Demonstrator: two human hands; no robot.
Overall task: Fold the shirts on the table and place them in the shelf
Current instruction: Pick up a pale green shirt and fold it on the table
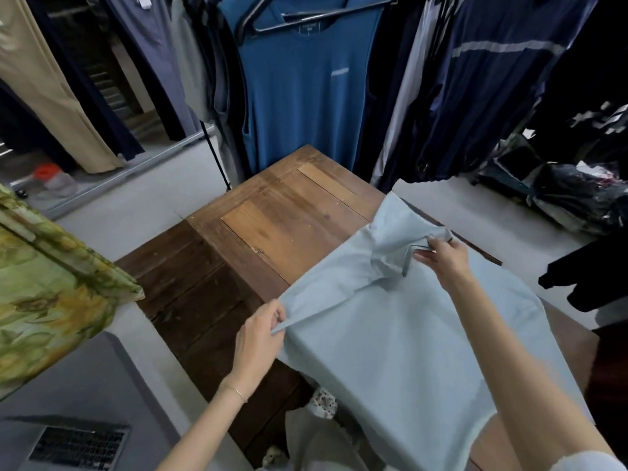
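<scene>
- both hands hold one pale blue shirt. left hand pinches a fabric edge at the shirt's left side, thumb and fingers closed on a drawn-out point of cloth. right hand pinches the cloth up by the collar, fingers curled round a bunched bit.
- grips sit well apart, likely so the cloth between them is pulled taut and flat before any fold.
- shirt lies spread over the right part of the wooden desk, near edge hanging off toward the person; far sleeve area reaches the desk's right edge. placement leaves bare wood to the left, probably room to fold onto.
- judgement: step in hand is spreading and squaring the shirt; no fold made yet, so task is early for this piece. shelf not identifiable in view.
- surroundings: hung garments behind the desk, a blue tee on a hanger straight ahead; green patterned cloth at left; laptop at lower left, well apart from the shirt.
- risk: the overhanging part may drag the shirt off the desk if either pinch lets go.
</scene>
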